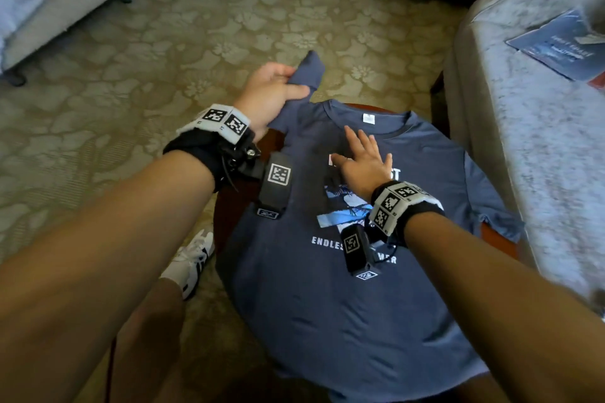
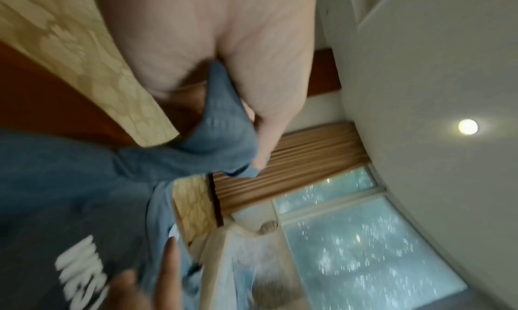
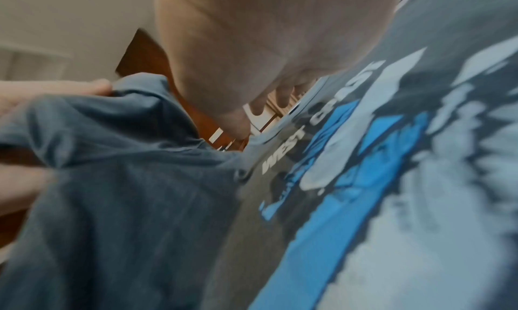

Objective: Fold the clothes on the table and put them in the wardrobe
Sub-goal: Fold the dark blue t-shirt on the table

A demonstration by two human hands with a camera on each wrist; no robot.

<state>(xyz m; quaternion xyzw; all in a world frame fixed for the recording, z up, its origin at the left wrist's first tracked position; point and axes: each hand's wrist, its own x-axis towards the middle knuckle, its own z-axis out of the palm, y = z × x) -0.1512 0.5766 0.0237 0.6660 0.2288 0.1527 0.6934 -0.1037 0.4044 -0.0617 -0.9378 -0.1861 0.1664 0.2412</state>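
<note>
I have the blue T-shirt spread face-up over the small round wooden surface, print showing and collar pointing away from me, because a flat, smoothed front gives me straight lines to fold along. The hem hangs over the near edge and the far sleeve droops off the other side, since the surface is smaller than the shirt.

My left hand has its grip closed around the near sleeve; the left wrist view shows the cloth pinched between thumb and curled fingers. I hold it lifted off the surface so it can swing inward over the chest as the first fold.

My right hand lies flat, fingers straight and spread, pressing the chest just below the collar. It grips nothing; I judge it is there as an anchor, so pulling the sleeve does not drag the whole shirt sideways, and to mark where the crease should fall.

The wardrobe is not in view, so putting away is a later step.
</note>
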